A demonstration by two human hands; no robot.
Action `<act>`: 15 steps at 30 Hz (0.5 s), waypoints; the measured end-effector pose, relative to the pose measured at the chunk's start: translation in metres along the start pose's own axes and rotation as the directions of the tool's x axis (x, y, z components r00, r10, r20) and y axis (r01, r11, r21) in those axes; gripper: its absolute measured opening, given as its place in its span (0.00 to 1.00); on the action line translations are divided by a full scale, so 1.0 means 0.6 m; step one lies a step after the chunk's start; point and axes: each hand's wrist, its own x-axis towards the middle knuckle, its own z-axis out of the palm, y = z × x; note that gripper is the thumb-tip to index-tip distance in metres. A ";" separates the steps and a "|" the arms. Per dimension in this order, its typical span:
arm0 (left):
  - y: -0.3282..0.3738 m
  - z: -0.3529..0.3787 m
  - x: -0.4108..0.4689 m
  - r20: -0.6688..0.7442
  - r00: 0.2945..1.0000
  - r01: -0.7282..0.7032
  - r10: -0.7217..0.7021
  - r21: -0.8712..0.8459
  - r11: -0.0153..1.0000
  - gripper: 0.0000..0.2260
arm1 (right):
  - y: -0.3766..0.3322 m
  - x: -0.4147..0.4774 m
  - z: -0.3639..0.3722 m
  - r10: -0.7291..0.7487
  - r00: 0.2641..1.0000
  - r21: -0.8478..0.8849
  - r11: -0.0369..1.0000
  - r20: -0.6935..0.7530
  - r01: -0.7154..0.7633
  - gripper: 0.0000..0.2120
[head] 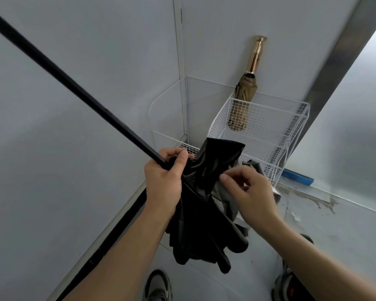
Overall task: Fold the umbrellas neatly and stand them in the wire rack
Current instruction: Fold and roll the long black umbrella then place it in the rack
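Holds the black umbrella (pixel 204 205) in the air with both hands, in front of the white wire rack (pixel 271 135) and not in it.

Grips with the left hand (pixel 164 181), fingers and thumb curled round the spot where a long black rod (pixel 63 80) meets the bunched cloth. Rod slanting away to the upper left corner.

Pinches with the right hand (pixel 249 187) a fold of cloth between thumb and forefinger, at the umbrella's right side; other fingers loosely bent.

Cloth loose and crumpled, hanging in uneven folds below the hands, with two dark stiff ends poking down at the bottom. Cannot tell whether any strap is fastened.

In the rack's upper compartment, upright against the wall: a tan umbrella (pixel 244 96), folded, gold handle (pixel 256 55) uppermost.

Rack set in the corner between pale walls. Just right of its foot, along the base of the wall, a blue strip (pixel 297 178). Pale floor (pixel 345 235), stained near the wall.

At the bottom edge, two shoes (pixel 159 285), one on each side of the hanging cloth.
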 end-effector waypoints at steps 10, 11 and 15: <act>-0.014 -0.002 0.011 -0.205 0.978 -0.027 0.030 0.020 0.999 0.06 | -0.007 -0.042 0.026 -0.011 0.834 0.114 0.992 0.551 -0.062 0.06; -0.015 -0.002 0.011 -0.200 0.979 -0.032 0.039 0.036 0.999 0.06 | -0.011 -0.041 0.023 0.006 0.810 0.136 0.985 0.586 -0.106 0.06; -0.017 -0.005 0.015 -0.150 0.988 -0.037 0.044 0.047 0.998 0.06 | -0.020 -0.031 0.006 0.053 0.652 0.287 0.869 0.756 -0.403 0.05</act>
